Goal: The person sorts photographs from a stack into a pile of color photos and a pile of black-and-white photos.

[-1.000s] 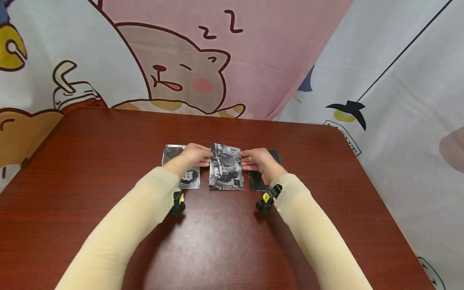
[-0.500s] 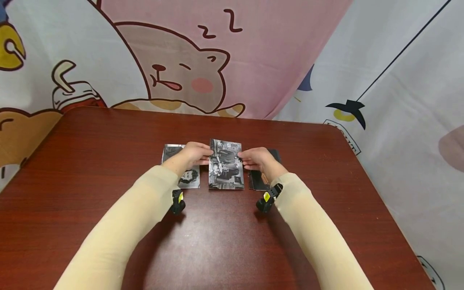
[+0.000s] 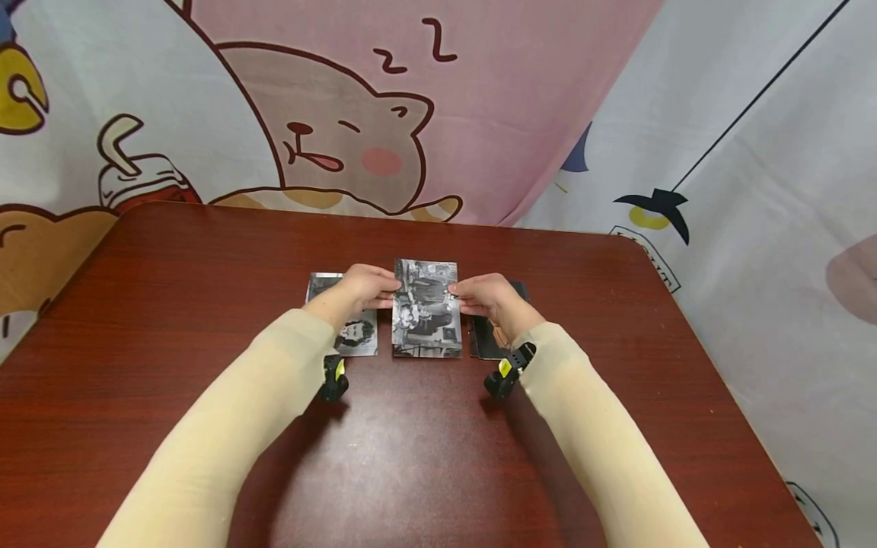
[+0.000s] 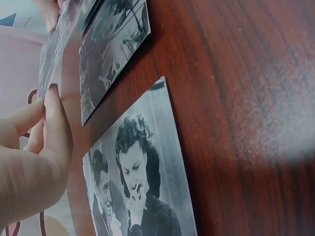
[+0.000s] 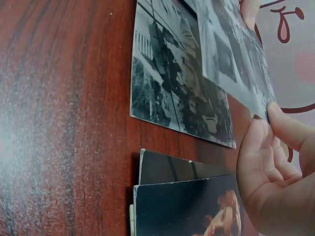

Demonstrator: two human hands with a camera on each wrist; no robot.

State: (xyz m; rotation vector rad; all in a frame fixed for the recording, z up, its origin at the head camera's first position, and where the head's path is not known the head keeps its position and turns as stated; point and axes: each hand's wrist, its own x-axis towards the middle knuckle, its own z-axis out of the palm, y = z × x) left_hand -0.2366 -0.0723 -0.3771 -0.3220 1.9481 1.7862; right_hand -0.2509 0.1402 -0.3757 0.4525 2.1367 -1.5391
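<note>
Both hands hold one black-and-white photo print between them, raised off the table and tilted. The left hand pinches its left edge, thumb in front and fingers behind. At the opposite edge, the right hand pinches it the same way. Under the held print, another black-and-white photo lies on the table, visible in both wrist views. Beneath the left forearm is a photo of two people. Below the right hand rests a small stack of dark photos, the top one with an orange-toned figure.
The reddish-brown wooden table extends around the photos on all sides. Behind it hangs a cloth printed with cartoon animals. A black wrist camera sits below the left wrist, with a similar one on the right.
The held print has risen and its top edge has tipped up toward the head camera. Both hands moved slightly upward with it. The photos on either side stayed in place.
</note>
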